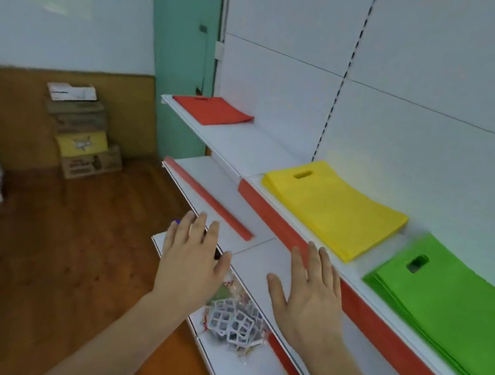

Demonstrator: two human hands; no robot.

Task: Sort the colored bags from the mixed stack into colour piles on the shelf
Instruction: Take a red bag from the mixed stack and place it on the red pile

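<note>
Red bags (211, 110), yellow bags (333, 207) and green bags (462, 311) lie in separate piles along the shelf (240, 148), no mixed stack in view, sorting seemingly finished; left hand (192, 258) and right hand (308, 294) flat-fingered, holding nothing.

Red pile (211, 110), yellow pile (335, 207), green pile (456, 310) on shelf (239, 149).

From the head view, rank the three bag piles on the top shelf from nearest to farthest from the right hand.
1. Yellow pile, just beyond the right hand on the shelf above it.
2. Green pile, off to its right.
3. Red pile, at the shelf's far left end.
</note>
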